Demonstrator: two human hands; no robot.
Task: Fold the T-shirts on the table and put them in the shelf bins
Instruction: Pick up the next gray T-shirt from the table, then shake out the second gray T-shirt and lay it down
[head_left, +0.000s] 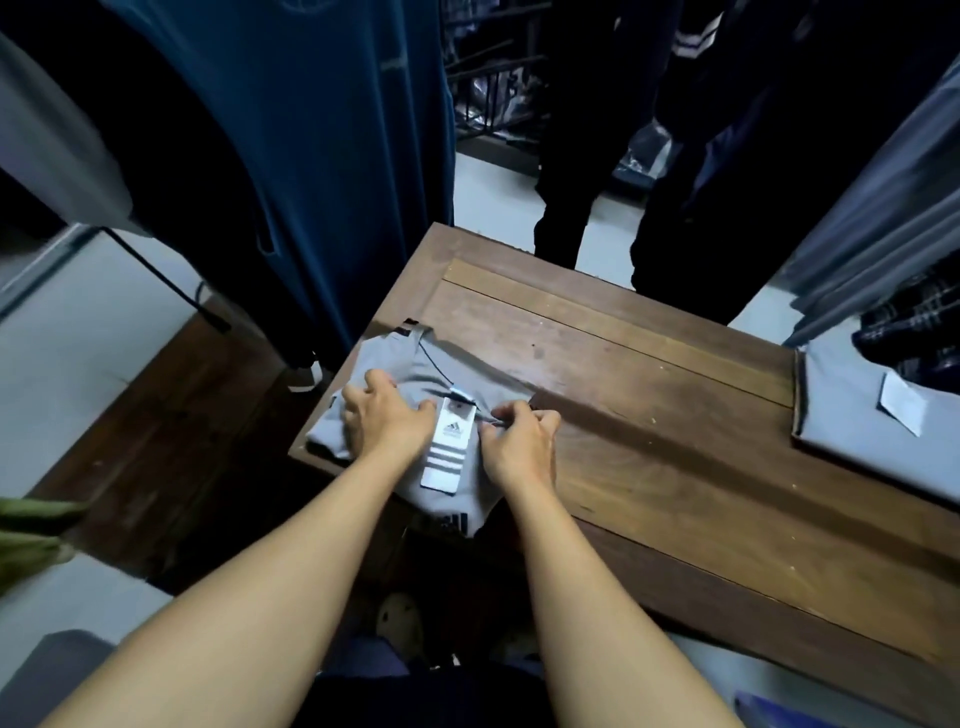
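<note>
A grey T-shirt lies partly folded on the near left corner of the wooden table, with a white striped hang tag on top. My left hand rests on the shirt's left part, fingers bent and spread over the cloth. My right hand pinches the shirt's right edge next to the tag. A second grey folded shirt with a white label lies at the table's right end. No shelf bins are in view.
Dark blue and grey garments hang close behind the table's left side. Two dark trouser legs stand beyond the far edge. A plaid cloth lies at the far right. Dark wooden floor lies left of the table.
</note>
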